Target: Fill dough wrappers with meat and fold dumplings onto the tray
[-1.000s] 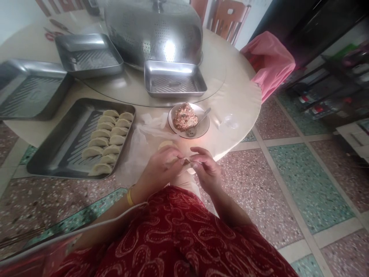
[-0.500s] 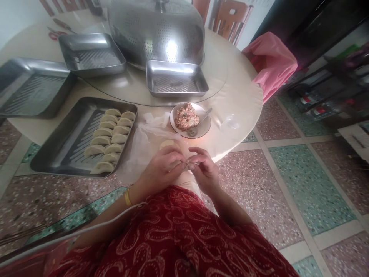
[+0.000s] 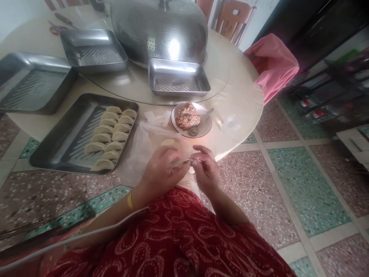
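At the round cream desk (image 3: 239, 96) edge, we pinch a pale folded dumpling (image 3: 182, 163) between left hand (image 3: 161, 171) and right hand (image 3: 205, 169), both grips narrow; overpressing could split its seam.

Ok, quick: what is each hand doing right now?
Left hand: fingers closed, pinching the dumpling between both hands.
Right hand: fingers closed, pinching the same dumpling's other end.
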A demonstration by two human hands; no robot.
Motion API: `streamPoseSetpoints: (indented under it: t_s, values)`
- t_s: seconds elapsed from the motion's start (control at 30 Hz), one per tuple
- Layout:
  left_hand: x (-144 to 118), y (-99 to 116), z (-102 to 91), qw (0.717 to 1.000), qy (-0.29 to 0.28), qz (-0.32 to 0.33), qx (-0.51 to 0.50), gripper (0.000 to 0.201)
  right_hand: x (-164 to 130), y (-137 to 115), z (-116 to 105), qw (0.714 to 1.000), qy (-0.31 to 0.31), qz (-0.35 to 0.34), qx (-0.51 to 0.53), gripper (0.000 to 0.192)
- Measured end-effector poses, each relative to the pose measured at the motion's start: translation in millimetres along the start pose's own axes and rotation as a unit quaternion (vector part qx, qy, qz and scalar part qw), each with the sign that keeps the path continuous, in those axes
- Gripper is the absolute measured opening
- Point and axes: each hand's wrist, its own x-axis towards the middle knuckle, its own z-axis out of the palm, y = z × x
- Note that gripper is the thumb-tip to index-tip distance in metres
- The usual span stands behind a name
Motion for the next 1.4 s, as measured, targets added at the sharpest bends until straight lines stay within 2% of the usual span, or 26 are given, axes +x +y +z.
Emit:
streamPoseSetpoints:
  t_s: [0.17, 0.4, 0.67, 0.83, 0.97, 1.13, 1.27, 1.4]
  values:
    - [-5.9, 0.9, 0.1, 0.996, 0.035, 0.051, 0.067, 0.013, 0.0, 0.5, 0.5, 1.0, -0.001, -0.006, -0.01, 0.011]
    - [-6.3, 2.2, 1.3, 0.988, 0.039, 0.089, 0.116, 0.012, 2.7, -0.8, 2.4, 1.0, 0.005, -0.011, -0.022, 0.012]
    - [-6.3, 1.5, 2.9, 0.985, 0.048, 0.076, 0.149, 0.01, 2.3, 0.6, 6.6, 0.999, 0.02, -0.031, -0.036, 0.012]
    - [-8.4, -0.7, 6.3, 0.988, 0.043, 0.07, 0.129, 0.005, 0.2, 1.4, 8.8, 1.0, 0.02, -0.015, -0.018, 0.01]
    - [-8.8, -0.4, 5.4, 0.988, 0.059, 0.065, 0.123, 0.005, -2.9, 0.4, 6.3, 0.999, -0.026, 0.026, 0.03, 0.007]
    - [-10.0, 0.8, 0.7, 0.988, 0.064, 0.085, 0.108, 0.007, -4.5, -2.9, 2.6, 0.992, -0.05, 0.08, 0.086, 0.02]
    - [-11.6, -0.6, -0.6, 0.988, 0.066, 0.098, 0.098, 0.009, -3.2, -3.1, 2.0, 0.993, -0.058, 0.06, 0.086, 0.033]
    - [-11.9, -2.9, -3.6, 0.994, 0.051, 0.079, 0.048, 0.012, -3.3, -1.6, 1.7, 0.993, -0.052, 0.048, 0.093, 0.034]
